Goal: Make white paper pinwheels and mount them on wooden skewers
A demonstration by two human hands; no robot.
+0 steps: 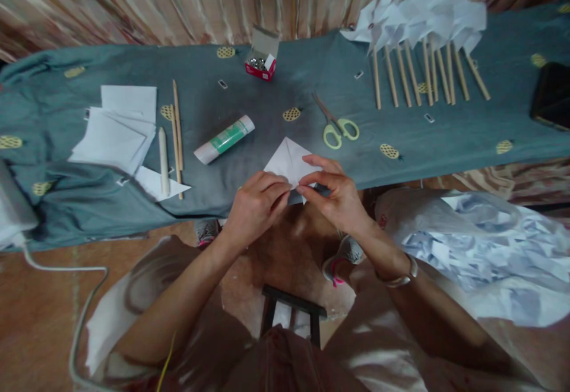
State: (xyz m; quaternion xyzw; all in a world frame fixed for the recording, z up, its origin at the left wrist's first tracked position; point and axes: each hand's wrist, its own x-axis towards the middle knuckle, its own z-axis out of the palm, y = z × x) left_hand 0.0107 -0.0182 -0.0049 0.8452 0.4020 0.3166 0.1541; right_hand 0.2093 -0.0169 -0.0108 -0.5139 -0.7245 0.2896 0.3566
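Folding seems the step in hand — the left hand point(262, 203) and right hand point(335, 195) both pinch the white paper point(287, 157) at the near edge of the table point(262, 104) — and the next move probably calls for aligned edges and firm finger pressure.

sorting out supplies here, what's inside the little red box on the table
The red box stands open, showing small shiny metal pieces, too small to identify. A white flap or slip covers its right part; what lies under that, and beneath the top pieces, is hidden.
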